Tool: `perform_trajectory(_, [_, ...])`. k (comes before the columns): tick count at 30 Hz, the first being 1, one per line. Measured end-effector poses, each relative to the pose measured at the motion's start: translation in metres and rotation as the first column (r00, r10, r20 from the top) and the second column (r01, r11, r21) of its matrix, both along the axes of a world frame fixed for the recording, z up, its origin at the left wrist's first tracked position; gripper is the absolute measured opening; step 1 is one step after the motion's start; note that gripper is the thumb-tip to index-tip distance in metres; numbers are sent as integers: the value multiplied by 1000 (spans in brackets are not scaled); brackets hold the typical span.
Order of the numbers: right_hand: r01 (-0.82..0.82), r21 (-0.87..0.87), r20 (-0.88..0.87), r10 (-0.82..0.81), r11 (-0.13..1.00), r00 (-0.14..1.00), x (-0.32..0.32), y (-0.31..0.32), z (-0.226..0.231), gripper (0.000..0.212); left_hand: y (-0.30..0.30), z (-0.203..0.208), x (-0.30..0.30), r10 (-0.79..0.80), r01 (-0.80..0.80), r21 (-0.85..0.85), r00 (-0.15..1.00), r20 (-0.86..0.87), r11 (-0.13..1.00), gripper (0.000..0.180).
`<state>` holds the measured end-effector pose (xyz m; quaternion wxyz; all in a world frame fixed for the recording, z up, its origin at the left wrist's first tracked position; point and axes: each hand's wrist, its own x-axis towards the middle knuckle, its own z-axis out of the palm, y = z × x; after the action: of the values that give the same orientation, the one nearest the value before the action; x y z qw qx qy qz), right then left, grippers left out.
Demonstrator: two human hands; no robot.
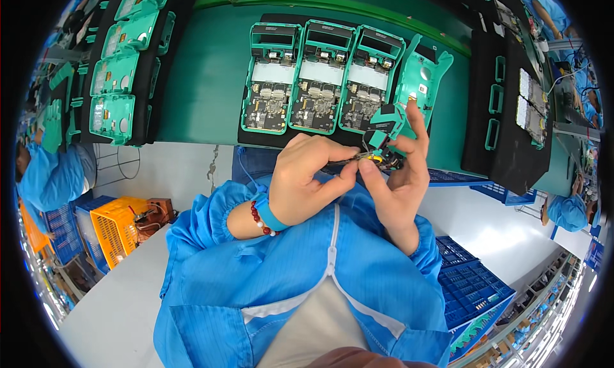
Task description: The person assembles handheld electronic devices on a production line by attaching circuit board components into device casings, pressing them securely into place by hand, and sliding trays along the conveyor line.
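Close to my chest, just off the green bench's front edge, both hands meet at a small dark electronic assembly [378, 154] with a green plastic piece, black parts and a bit of yellow. My left hand [307, 170] pinches its left end between thumb and fingertips. On the other side my right hand [404, 182] grips it with the thumb, its index finger stretched upward. Beyond them, three green device housings [266, 90] with exposed circuit boards lie side by side. To their right sits an emptier green shell [419, 74], partly behind my right fingers.
Black foam mats carry the housings; the left one holds several green shells [114, 77]. On the right mat [476, 138] are green frames [496, 93] and boards [531, 106]. Blue crates [470, 291] stand at lower right, an orange crate [118, 224] at left. Other people in blue work nearby.
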<state>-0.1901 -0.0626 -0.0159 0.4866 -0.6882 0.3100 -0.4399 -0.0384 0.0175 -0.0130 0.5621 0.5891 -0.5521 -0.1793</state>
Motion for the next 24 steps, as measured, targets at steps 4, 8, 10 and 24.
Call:
perform_trajectory(4, [-45, 80, 65, 40, 996, 997, -1, 1, -6, 33, 1, 0, -2, -11, 19, -68, 994, 106, 997, 26])
perform_trajectory(8, [-72, 103, 172, 53, 992, 984, -1, -3, -15, 31, 1, -2, -3, -41, 68, -126, 977, 211, 990, 33])
perform_trajectory(10, [-146, -67, 216, 157, 987, 964, -3, -8, -20, 30, 2, 0, -3, -38, 75, -134, 966, 257, 988, 34])
perform_trajectory(24, [-220, -225, -59, 212, 949, 976, -55, -39, 17, 93, -32, 5, 5, -146, 700, 19, 175, -974, 714, 23])
